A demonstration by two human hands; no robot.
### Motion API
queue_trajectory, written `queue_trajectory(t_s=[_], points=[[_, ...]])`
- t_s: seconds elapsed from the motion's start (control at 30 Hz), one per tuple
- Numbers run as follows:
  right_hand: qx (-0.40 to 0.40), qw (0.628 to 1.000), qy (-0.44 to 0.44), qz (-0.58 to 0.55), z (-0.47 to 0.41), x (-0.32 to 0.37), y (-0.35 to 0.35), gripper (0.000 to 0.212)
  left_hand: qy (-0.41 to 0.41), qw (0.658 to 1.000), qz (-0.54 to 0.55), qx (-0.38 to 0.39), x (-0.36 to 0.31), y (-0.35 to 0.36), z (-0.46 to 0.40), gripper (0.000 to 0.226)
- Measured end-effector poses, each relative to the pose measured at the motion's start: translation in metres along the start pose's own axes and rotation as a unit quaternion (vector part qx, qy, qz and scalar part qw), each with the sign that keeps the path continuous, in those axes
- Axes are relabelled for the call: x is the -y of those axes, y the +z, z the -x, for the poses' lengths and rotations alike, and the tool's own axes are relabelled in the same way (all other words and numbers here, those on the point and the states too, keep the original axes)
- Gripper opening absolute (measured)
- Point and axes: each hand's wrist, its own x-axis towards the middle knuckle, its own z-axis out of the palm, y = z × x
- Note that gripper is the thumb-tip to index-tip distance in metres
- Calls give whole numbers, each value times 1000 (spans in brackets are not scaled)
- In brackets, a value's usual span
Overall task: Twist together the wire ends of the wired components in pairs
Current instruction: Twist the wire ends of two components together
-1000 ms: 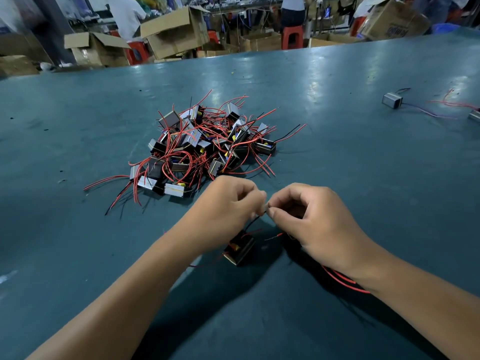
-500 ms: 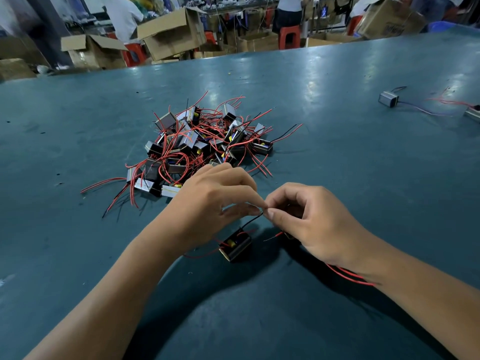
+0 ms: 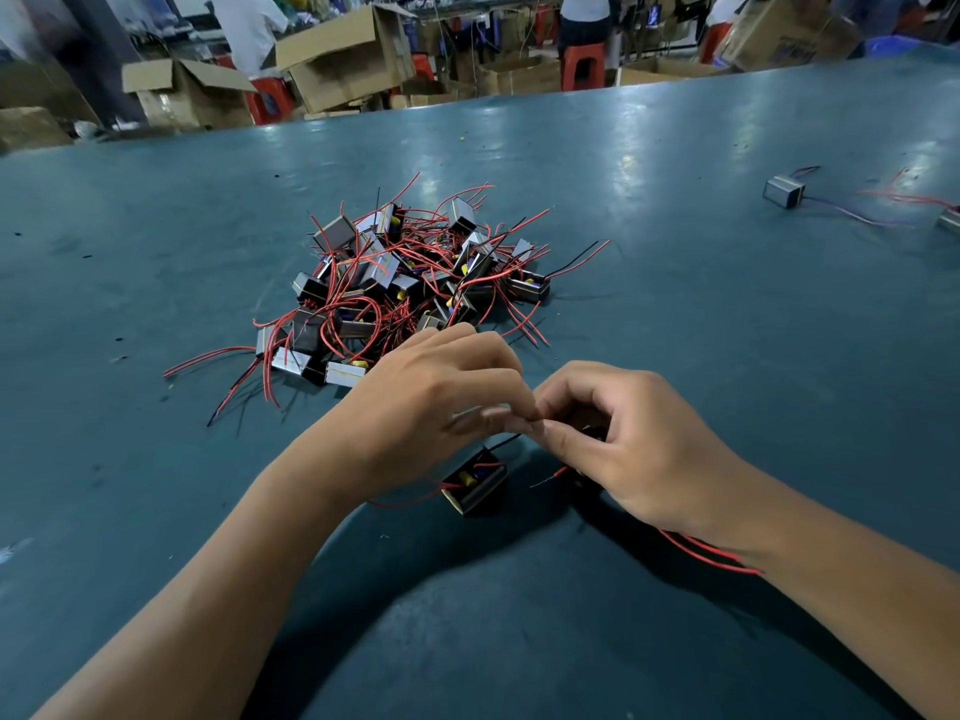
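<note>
L hand (image 3: 431, 402) fingers uncurled, now arched over black wire (image 3: 503, 442).

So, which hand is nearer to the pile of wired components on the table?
Left. The left hand lies just at the pile's near edge, its knuckles beside the closest components. The right hand is further right, apart from the pile.

Small black wired component (image 3: 474, 484) on its side on the table, black lead running up, red lead trailing left. Tangled pile of components (image 3: 410, 283) just beyond.
</note>
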Motion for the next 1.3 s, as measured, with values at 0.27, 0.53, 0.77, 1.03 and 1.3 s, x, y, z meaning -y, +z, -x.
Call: queue_trajectory(t_s=[0.27,0.53,0.77,1.03,1.3], points=[[-7,998,-37,50,3,4,0,7,-65,994,87,24,-11,7,0,14],[-30,999,18,9,3,0,4,5,-233,944,220,74,-20,8,2,20],[-17,998,51,-20,3,-4,9,3,-267,934,221,85,-23,7,1,19],[-24,1000,16,7,2,-3,10,6,-393,841,372,33,-22,8,2,33],[6,1000,20,-21,-1,-3,3,10,-120,976,180,-2,-7,-16,10,14]])
